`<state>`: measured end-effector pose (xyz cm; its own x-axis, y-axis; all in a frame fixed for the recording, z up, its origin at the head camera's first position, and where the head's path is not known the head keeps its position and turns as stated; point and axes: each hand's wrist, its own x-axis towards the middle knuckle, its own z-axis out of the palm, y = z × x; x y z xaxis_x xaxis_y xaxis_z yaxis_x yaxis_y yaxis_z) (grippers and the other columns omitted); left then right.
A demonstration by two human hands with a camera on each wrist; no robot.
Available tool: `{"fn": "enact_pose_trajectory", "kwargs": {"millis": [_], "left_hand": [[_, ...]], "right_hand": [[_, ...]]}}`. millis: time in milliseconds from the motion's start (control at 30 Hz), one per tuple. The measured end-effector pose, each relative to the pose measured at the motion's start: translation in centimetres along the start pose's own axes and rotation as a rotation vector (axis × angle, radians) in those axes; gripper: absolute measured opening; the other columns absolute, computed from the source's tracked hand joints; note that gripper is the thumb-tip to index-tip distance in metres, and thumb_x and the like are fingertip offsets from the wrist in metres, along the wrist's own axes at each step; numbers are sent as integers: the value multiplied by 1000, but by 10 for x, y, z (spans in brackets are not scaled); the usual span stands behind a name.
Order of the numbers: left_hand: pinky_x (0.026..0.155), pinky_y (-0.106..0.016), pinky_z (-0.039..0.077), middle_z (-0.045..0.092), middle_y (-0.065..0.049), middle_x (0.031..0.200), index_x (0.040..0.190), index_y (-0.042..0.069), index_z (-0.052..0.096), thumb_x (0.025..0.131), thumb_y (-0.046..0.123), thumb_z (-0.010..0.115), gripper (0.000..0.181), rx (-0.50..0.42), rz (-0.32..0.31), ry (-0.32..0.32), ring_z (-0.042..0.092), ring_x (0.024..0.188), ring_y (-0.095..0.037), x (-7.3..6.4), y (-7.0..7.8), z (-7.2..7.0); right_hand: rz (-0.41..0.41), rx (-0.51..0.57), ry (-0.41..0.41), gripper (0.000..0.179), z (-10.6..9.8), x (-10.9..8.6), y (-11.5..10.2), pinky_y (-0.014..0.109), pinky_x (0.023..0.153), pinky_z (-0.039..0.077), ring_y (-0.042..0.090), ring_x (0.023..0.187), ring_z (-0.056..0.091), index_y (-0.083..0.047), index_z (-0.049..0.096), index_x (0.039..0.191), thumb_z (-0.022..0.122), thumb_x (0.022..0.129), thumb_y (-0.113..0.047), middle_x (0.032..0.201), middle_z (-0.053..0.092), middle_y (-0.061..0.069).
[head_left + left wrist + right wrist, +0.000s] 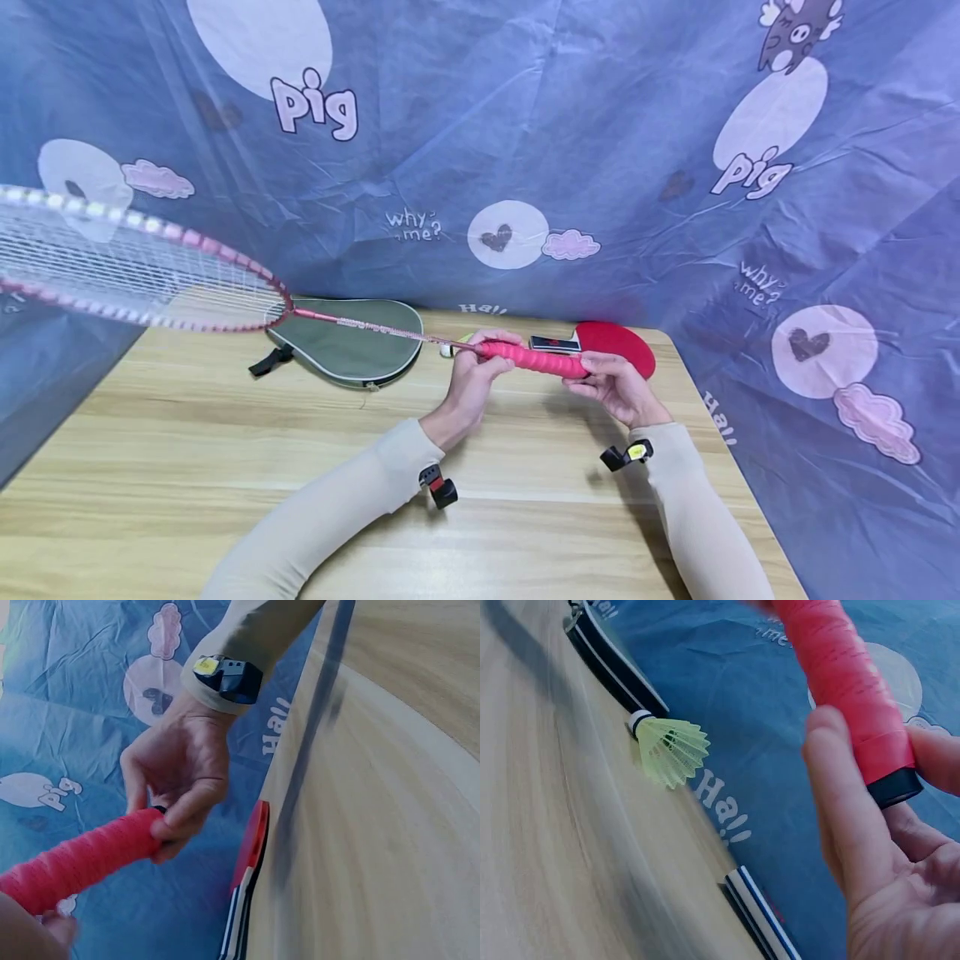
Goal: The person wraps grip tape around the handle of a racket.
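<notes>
Both hands hold a badminton racket (375,328) above the table, its strung head out to the left and its shaft sloping down toward the right. The left hand (471,379) grips the front of the pink wrapped handle (536,359), near the shaft. At the butt end, the right hand (618,390) pinches the handle between thumb and fingers. In the right wrist view the black butt cap (895,787) shows between the right hand's fingers. Only a blurred part of the left hand (30,934) appears at the corner of the left wrist view.
A green racket cover (352,337) lies at the back of the wooden table (360,483). Beside it is a yellow shuttlecock (671,748), mostly hidden in the head view. A red table tennis paddle (618,346) rests at the back right. Printed blue cloth (420,150) hangs behind.
</notes>
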<state>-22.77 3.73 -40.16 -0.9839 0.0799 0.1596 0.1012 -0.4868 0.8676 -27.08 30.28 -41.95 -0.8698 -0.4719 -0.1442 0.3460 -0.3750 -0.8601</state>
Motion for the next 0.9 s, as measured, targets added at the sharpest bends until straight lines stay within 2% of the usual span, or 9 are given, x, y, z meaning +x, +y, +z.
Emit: {"fn": "enact_pose_trajectory", "kwargs": {"millis": [67, 167, 233, 333, 433, 600, 667, 767, 900], "left_hand": [[89, -23, 55, 69, -3, 107, 115, -1, 61, 87, -2, 63, 28, 59, -22, 39, 65, 98, -11, 2, 1, 1], [89, -26, 60, 67, -4, 102, 116, -5, 60, 91, 4, 70, 29, 113, -47, 91, 65, 91, -7, 3, 0, 2], [86, -28, 62, 68, -7, 99, 115, -6, 62, 90, 3, 72, 28, 129, -44, 117, 66, 87, -7, 4, -1, 3], [82, -25, 60, 69, -10, 99, 113, -6, 65, 88, 2, 74, 28, 162, -26, 143, 66, 86, -7, 2, -3, 3], [78, -18, 56, 71, -11, 102, 113, -3, 68, 86, 2, 76, 29, 183, -18, 153, 65, 86, -7, 1, -5, 2], [77, -17, 54, 70, -5, 97, 114, -2, 70, 86, -1, 75, 28, 156, -19, 142, 64, 87, -7, 1, -6, 1], [77, -18, 53, 70, -1, 95, 113, -3, 70, 86, -1, 75, 28, 143, -15, 144, 64, 87, -8, 2, -6, 0], [77, -18, 52, 70, 1, 94, 114, -5, 69, 85, -2, 75, 29, 118, -5, 149, 64, 88, -8, 2, -6, 0], [80, -18, 54, 71, -13, 106, 115, -9, 66, 84, -5, 74, 33, 104, 15, 145, 65, 91, -8, 1, -6, 2]], "right_hand": [[-43, 12, -20, 43, -1, 1, 1, 37, 85, 62, 27, 87, 79, -4, 75, 108, 33, 103, 7, 106, 76, 9], [-122, 6, -29, 42, 0, 1, 3, 38, 88, 62, 26, 91, 78, -2, 74, 113, 34, 103, 8, 109, 75, 9], [-175, -14, -4, 40, 2, 1, 5, 38, 87, 62, 23, 91, 78, -2, 74, 113, 37, 103, 8, 108, 77, 8], [-233, -48, 78, 36, 8, 2, 6, 38, 85, 63, 19, 88, 78, -5, 77, 108, 43, 102, 6, 103, 78, 5], [-255, -66, 182, 36, 15, 3, 7, 36, 82, 63, 16, 84, 76, -8, 79, 99, 46, 101, 7, 98, 78, 3], [-259, -50, 287, 40, 22, 5, 6, 35, 77, 64, 14, 77, 76, -10, 80, 90, 46, 99, 8, 89, 79, 3], [-275, -44, 278, 38, 22, 5, 5, 35, 77, 64, 15, 76, 76, -8, 80, 90, 46, 99, 8, 89, 79, 4], [-303, -27, 202, 35, 18, 6, 4, 34, 80, 64, 15, 81, 77, -6, 79, 98, 46, 100, 7, 96, 80, 5], [-307, -20, 101, 32, 11, 6, 3, 33, 86, 63, 16, 91, 78, -1, 76, 113, 46, 102, 5, 108, 78, 7]]}}
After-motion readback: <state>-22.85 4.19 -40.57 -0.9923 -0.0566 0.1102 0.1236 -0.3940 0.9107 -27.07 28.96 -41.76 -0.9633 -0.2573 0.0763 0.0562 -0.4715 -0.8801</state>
